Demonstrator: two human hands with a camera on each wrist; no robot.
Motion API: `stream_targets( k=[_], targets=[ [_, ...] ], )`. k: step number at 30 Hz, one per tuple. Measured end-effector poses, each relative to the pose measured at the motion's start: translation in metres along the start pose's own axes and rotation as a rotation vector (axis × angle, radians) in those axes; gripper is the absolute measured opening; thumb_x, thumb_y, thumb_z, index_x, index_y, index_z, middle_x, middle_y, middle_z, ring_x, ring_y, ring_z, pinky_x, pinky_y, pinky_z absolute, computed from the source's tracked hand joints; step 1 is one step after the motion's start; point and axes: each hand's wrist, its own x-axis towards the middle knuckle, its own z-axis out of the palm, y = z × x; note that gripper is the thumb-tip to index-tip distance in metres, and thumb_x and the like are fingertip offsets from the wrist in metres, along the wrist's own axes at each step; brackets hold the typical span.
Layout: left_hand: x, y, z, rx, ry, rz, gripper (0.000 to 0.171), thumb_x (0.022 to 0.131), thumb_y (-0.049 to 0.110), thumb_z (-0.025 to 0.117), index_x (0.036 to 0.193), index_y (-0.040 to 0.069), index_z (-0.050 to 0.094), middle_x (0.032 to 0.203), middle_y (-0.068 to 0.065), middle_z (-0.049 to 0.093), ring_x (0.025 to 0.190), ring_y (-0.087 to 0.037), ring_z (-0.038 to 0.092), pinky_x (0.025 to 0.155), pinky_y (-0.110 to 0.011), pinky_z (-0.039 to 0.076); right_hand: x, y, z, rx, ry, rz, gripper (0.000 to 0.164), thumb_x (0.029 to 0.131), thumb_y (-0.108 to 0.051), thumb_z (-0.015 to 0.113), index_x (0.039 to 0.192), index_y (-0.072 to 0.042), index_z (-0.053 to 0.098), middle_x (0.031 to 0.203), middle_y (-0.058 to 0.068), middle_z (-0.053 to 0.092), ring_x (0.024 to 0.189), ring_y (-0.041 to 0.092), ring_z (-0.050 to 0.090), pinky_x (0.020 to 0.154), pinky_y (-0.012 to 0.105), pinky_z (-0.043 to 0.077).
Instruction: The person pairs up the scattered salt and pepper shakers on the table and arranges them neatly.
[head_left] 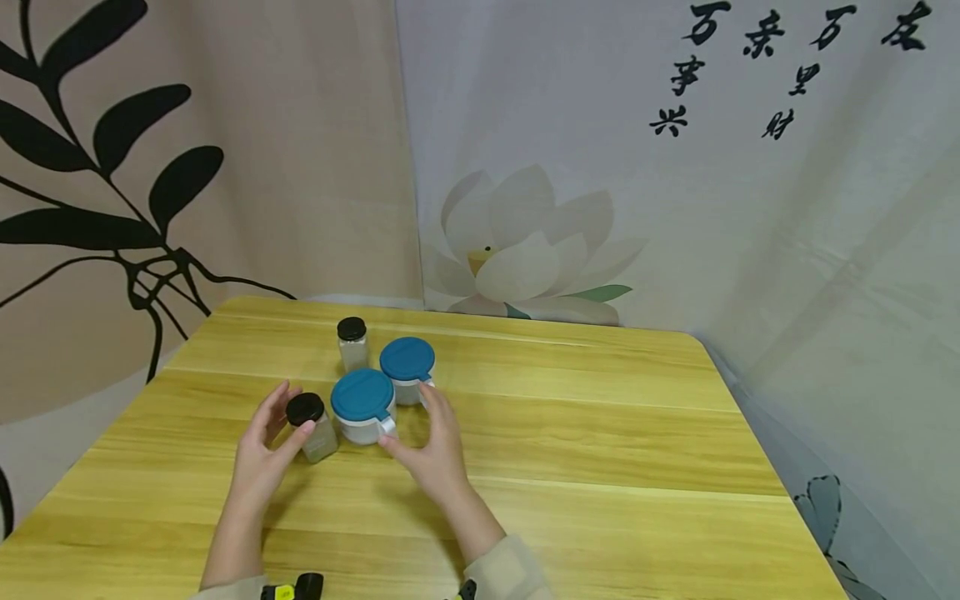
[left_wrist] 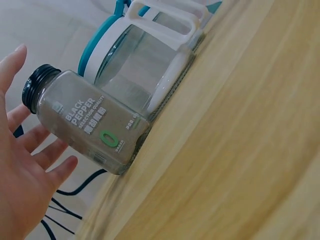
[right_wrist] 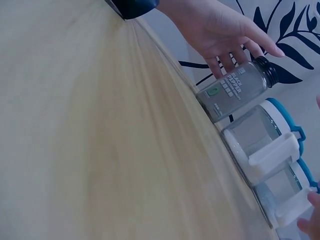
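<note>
A black pepper jar point(left_wrist: 92, 120) with a black screw cap stands upright on the table. My left hand point(head_left: 258, 454) is beside it, fingers spread behind the glass and thumb straight near the cap; whether the fingertips touch it I cannot tell. To its right are two clear glass jars with blue lids and white handles, the front jar point(head_left: 363, 404) and the rear jar point(head_left: 407, 367). Around their handle side my right hand point(head_left: 435, 454) is spread, thumb by the front handle point(right_wrist: 275, 155) and fingers by the rear handle point(right_wrist: 297, 207). Contact there is unclear.
A second small jar point(head_left: 352, 346) with a black cap stands behind the front blue-lidded jar. The wooden table point(head_left: 600, 450) extends to the right and ends at a curtain point(head_left: 562, 108) with a printed flower and characters.
</note>
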Motion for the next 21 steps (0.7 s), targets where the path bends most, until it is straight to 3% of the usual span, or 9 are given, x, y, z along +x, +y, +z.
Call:
stream_targets(
  k=[10,21],
  targets=[
    [-0.002,0.0,0.001,-0.012,0.03,-0.013,0.065,0.09,0.003,0.066,0.147,0.008,0.036,0.137,-0.019,0.049,0.117,-0.001,0.044,0.095,-0.015,0.036,0.002,0.001,0.013,0.044,-0.003,0.022,0.085,0.079,-0.036,0.079,0.148,-0.013,0.035,0.15,0.004,0.033,0.138,0.025,0.028,0.106,0.053,0.028],
    [-0.003,-0.002,0.002,-0.008,0.064,-0.041,0.063,0.089,0.003,0.067,0.146,0.009,0.04,0.131,-0.001,0.052,0.111,-0.001,0.046,0.091,-0.014,0.039,0.007,0.0,0.025,0.04,0.0,0.026,0.085,0.079,-0.036,0.079,0.147,-0.01,0.035,0.15,0.005,0.033,0.137,0.025,0.029,0.105,0.054,0.03]
  ],
)
